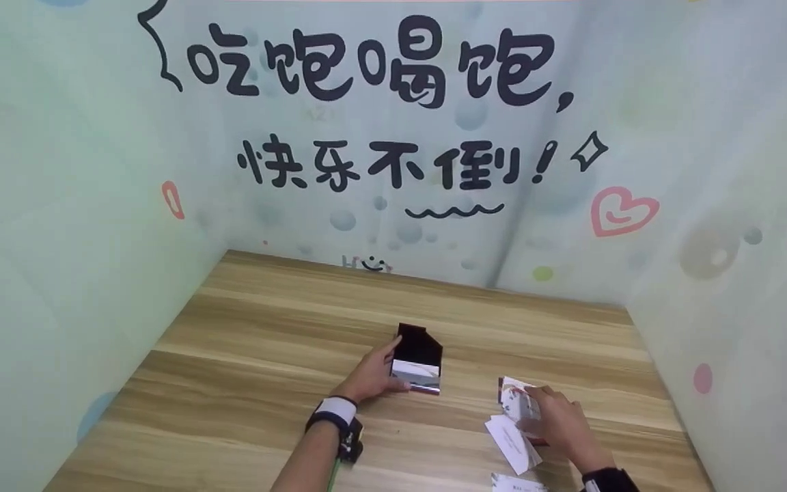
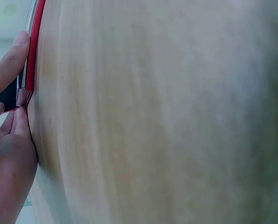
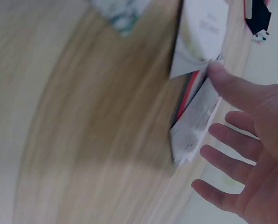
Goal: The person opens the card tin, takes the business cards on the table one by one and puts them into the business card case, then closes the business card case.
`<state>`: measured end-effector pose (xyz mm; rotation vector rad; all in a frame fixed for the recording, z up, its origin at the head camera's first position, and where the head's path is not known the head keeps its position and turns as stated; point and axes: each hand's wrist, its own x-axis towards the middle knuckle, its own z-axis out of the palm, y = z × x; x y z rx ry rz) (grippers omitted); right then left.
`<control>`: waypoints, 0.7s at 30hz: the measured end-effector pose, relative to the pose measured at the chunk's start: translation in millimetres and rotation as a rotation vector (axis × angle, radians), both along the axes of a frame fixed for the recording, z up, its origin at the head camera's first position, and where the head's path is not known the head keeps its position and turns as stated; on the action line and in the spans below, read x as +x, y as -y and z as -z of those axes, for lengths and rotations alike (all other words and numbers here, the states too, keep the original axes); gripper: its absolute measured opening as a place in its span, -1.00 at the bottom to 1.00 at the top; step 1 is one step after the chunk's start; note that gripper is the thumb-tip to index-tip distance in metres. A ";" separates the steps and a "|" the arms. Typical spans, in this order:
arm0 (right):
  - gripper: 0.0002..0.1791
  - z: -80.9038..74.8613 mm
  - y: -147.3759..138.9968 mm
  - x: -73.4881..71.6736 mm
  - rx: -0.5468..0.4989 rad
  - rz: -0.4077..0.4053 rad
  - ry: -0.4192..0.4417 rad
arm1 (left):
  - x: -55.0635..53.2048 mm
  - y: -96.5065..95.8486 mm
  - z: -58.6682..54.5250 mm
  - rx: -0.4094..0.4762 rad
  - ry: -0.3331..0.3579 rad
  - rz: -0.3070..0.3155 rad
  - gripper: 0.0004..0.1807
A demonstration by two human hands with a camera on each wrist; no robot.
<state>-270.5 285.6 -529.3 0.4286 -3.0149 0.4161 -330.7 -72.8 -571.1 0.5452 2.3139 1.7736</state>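
Note:
My left hand [image 1: 369, 376] grips a card holder [image 1: 417, 346] near the middle of the wooden table. The holder has a dark upper part and a whitish, shiny lower band; in the left wrist view its edge [image 2: 33, 51] looks red, with the thumb along one side. To the right, my right hand [image 1: 564, 424] is over a loose pile of printed cards [image 1: 520, 403]. In the right wrist view the thumb [image 3: 237, 86] touches a white card [image 3: 202, 35], and the other fingers are spread apart from the pile. Something with a red edge lies under the cards.
A white card [image 1: 513, 443] sticks out askew from the pile. Nearer the front edge lies another printed card [image 1: 516, 484]. A printed cloth backdrop [image 1: 393, 232] hangs behind the wooden table [image 1: 264, 328] and along both sides.

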 end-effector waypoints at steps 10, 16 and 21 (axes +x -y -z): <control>-0.40 1.5 -13.8 0.1 0.006 0.001 0.053 | 1.4 -0.1 0.3 0.010 0.016 -0.011 0.14; -0.43 2.6 -13.5 1.5 0.050 -0.006 -0.028 | -0.8 0.0 2.1 -0.009 -0.004 -0.018 0.14; -0.43 4.7 -14.7 2.4 0.091 -0.023 -0.070 | -0.6 -0.8 3.8 -0.009 -0.001 -0.019 0.13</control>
